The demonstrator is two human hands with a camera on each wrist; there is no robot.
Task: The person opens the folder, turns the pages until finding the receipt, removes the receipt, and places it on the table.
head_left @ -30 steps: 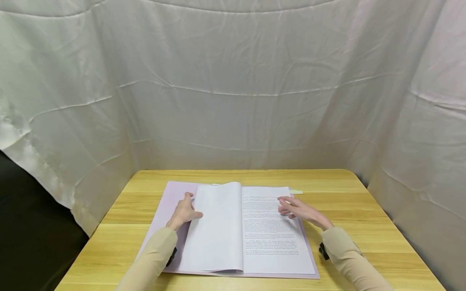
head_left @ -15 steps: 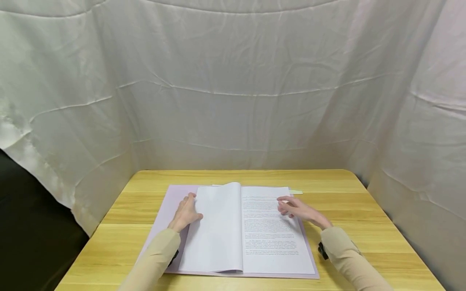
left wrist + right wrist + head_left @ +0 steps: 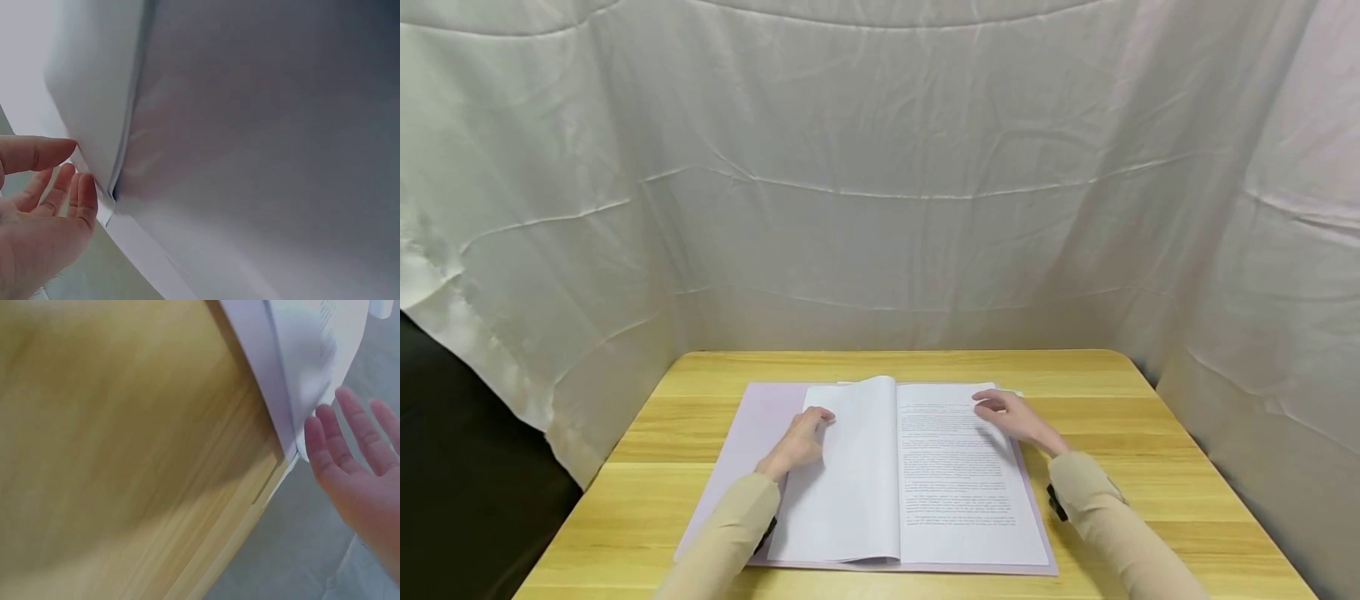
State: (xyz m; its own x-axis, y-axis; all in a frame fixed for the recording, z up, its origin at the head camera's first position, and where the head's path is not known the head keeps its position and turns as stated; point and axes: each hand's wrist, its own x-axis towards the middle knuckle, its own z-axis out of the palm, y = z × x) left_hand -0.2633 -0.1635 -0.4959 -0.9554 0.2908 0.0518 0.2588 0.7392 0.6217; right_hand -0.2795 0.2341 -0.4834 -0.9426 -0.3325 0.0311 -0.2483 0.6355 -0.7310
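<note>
A pale lilac folder [image 3: 760, 425] lies spread on the table with a stack of paper inside. On its left half is a blank turned-over page [image 3: 850, 475], curved up along the middle. The right half bears a printed page [image 3: 958, 483] full of small text. Over the blank page's left part hovers my left hand [image 3: 797, 442]; in the left wrist view its thumb and fingers stand apart, holding nothing. My right hand [image 3: 1013, 417], fingers loosely bent and spread, is above the printed page's upper right edge. Its wrist view shows nothing in the fingers.
The wooden table [image 3: 1120, 417] surrounds the folder. Behind and at both sides hang grey-white cloth curtains [image 3: 895, 242]. A dark area [image 3: 467, 433] shows at the lower left, beyond the cloth.
My left hand has moved right, from the page's left edge to over the page. The folder's left cover has settled lower. My right hand has shifted slightly away from me.
</note>
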